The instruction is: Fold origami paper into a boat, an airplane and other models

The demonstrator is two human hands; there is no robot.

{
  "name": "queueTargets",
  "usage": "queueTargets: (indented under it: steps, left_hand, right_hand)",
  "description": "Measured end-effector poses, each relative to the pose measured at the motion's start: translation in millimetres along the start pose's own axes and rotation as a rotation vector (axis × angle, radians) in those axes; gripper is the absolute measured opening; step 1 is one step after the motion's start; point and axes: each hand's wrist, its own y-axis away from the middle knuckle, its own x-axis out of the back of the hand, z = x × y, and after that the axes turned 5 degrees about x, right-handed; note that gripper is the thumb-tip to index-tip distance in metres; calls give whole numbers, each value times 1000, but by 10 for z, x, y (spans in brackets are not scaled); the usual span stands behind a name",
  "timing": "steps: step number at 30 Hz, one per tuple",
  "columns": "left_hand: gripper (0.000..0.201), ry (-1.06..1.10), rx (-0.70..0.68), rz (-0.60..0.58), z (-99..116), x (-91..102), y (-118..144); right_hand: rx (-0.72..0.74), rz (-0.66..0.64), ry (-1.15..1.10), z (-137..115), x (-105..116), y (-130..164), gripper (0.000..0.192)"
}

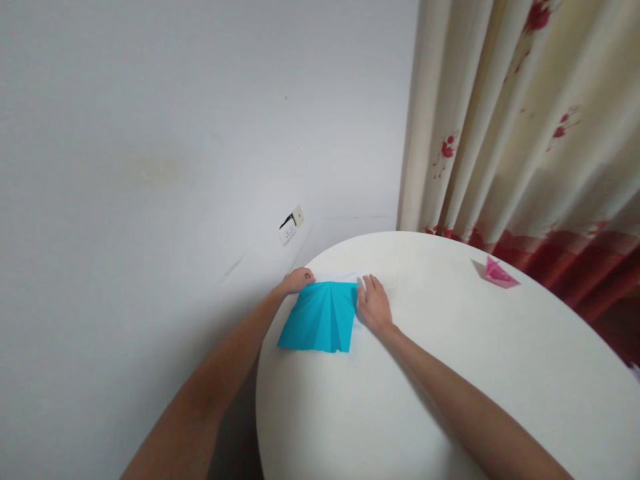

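A blue sheet of paper (320,319) with fan-like creases lies on the white round table, partly over a white sheet (336,276) that shows along its far and right sides. My left hand (299,279) is closed at the far left corner of the blue paper, thumb and fingers pinching it. At the far right corner rests my right hand (376,304), its fingers stretched out and a little apart, with the thumb side touching the paper's edge. Small tears mark the near edge of the blue sheet.
A pink folded paper boat (499,273) stands near the table's far right rim. The white tabletop (450,320) reaches close to the wall, which bears a socket (287,231) and a switch plate (299,215). A floral curtain (530,133) hangs behind the table.
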Motion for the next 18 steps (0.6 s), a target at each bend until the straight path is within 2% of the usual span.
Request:
queueTargets:
  steps: [5, 7, 12, 18]
  left_hand:
    - [27, 9, -39, 152, 30, 70, -10]
    - [29, 11, -81, 167, 48, 71, 16]
    - [30, 4, -201, 5, 128, -19, -12]
    - [34, -11, -234, -122, 224, -147, -201]
  right_hand:
    - [4, 66, -61, 23, 7, -7, 47]
    - [9, 94, -88, 26, 17, -9, 45]
    - [20, 138, -144, 16, 47, -6, 38]
    - [16, 179, -180, 50, 31, -1, 33]
